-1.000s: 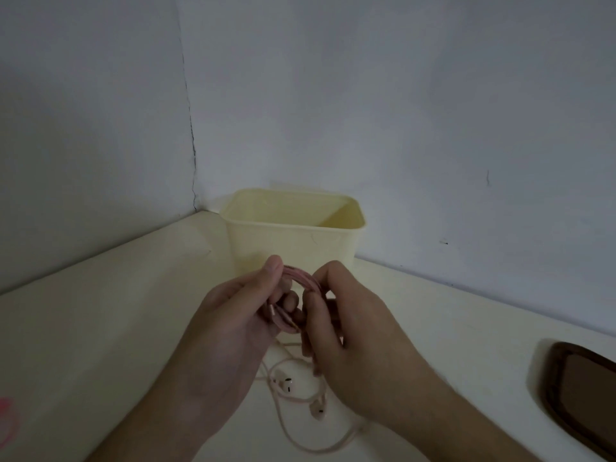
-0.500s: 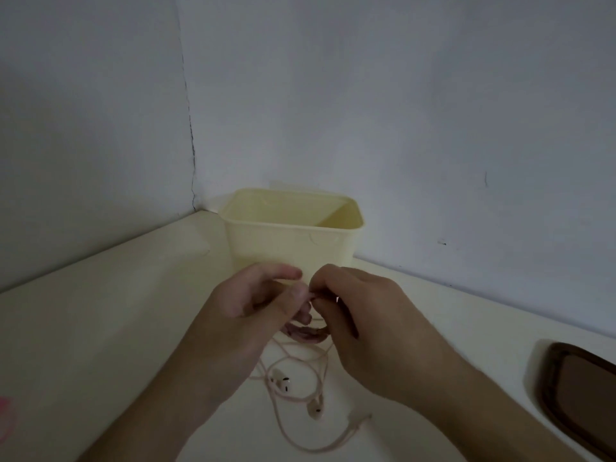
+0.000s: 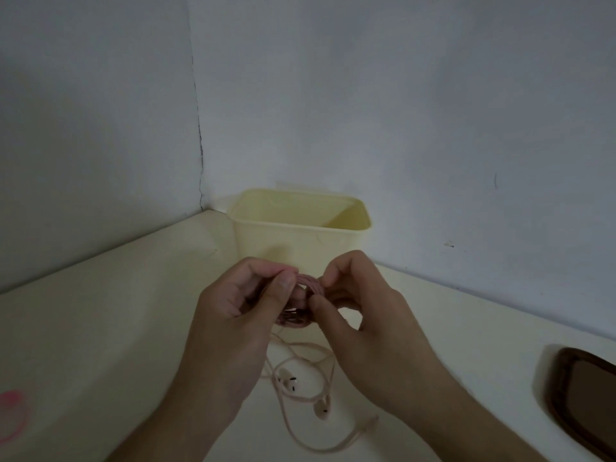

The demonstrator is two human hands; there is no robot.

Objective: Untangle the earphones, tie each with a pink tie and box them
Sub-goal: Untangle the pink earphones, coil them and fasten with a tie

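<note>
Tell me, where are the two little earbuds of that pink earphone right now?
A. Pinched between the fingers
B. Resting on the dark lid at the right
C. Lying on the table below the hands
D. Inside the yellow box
C. Both earbuds lie on the table with loose cord, below the left hand and right hand, which hold the coiled cord in front of the yellow box.
</note>
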